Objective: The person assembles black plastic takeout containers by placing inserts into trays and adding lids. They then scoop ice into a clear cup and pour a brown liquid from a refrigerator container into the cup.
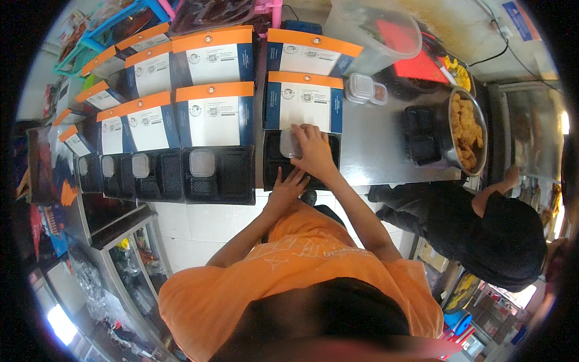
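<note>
In the middle, a black compartment tray (274,142) lies at the counter's front edge, open before a white, navy and orange card box (304,108). My right hand (315,152) is closed, its fingers gripping a small clear lidded tub (287,143) in the tray's back left compartment. My left hand (286,192) rests open at the tray's front edge, fingers stretched out over the rim. The tub's right side is hidden by my right fingers. To the left, another black tray (235,175) holds a like tub (202,163) in its back left compartment.
Several more boxes and trays line the left of the steel counter (374,154). On the right stand two small tubs (360,88), stacked black trays (421,136) and a metal bowl (482,158) of fried food. Another person (476,223) stands at right.
</note>
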`<action>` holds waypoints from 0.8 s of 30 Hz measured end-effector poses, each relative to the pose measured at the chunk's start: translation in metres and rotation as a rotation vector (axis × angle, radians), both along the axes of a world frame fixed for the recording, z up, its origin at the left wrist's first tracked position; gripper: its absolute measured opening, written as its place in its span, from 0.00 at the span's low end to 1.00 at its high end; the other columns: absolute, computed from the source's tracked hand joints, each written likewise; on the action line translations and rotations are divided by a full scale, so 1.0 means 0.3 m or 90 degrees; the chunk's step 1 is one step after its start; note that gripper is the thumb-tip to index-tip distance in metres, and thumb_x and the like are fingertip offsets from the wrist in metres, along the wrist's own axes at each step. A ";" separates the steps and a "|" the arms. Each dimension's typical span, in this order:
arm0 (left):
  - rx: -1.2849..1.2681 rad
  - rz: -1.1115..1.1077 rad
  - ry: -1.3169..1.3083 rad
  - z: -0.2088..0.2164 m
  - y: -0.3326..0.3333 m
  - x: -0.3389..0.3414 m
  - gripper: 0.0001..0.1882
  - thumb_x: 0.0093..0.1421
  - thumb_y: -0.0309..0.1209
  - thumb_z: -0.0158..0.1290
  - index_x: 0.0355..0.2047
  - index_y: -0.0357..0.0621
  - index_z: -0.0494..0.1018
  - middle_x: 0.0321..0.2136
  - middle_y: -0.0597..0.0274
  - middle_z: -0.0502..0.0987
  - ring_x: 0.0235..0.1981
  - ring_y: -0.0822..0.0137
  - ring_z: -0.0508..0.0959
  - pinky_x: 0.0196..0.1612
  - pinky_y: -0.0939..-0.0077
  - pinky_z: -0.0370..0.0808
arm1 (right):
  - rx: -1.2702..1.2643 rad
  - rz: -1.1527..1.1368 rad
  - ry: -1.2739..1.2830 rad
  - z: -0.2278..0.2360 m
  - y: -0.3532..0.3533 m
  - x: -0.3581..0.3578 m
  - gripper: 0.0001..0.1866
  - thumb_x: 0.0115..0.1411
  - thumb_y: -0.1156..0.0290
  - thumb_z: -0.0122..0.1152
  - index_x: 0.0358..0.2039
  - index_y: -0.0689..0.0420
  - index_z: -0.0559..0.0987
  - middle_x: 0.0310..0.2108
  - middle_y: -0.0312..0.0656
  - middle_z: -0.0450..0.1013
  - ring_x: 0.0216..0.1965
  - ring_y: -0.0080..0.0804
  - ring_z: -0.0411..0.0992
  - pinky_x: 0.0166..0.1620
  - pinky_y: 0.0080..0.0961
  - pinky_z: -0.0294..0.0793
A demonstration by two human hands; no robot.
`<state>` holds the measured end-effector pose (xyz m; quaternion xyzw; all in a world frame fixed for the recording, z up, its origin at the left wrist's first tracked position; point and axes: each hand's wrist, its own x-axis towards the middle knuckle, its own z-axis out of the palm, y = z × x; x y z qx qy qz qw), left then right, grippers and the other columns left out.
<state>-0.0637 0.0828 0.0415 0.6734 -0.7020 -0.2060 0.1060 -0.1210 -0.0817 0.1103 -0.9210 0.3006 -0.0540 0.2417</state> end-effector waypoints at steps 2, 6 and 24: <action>0.000 0.005 0.022 -0.006 0.005 0.000 0.27 0.60 0.41 0.52 0.59 0.51 0.66 0.64 0.59 0.58 0.66 0.62 0.58 0.64 0.34 0.49 | -0.019 0.027 0.020 -0.009 0.029 0.038 0.44 0.41 0.61 0.73 0.59 0.53 0.65 0.54 0.46 0.64 0.58 0.46 0.60 0.57 0.45 0.58; 0.003 0.006 0.036 -0.008 0.007 -0.002 0.27 0.60 0.42 0.52 0.59 0.52 0.66 0.64 0.60 0.58 0.66 0.62 0.57 0.64 0.33 0.50 | -0.064 0.045 -0.054 -0.061 0.028 0.017 0.45 0.46 0.54 0.72 0.61 0.55 0.63 0.56 0.47 0.62 0.58 0.49 0.59 0.58 0.45 0.57; -0.032 0.006 0.042 0.035 0.006 -0.011 0.20 0.59 0.40 0.54 0.51 0.51 0.74 0.70 0.61 0.44 0.70 0.65 0.49 0.63 0.34 0.53 | 0.447 -0.449 -0.432 -0.151 -0.180 -0.271 0.14 0.53 0.83 0.62 0.42 0.61 0.78 0.36 0.36 0.75 0.42 0.24 0.70 0.47 0.22 0.68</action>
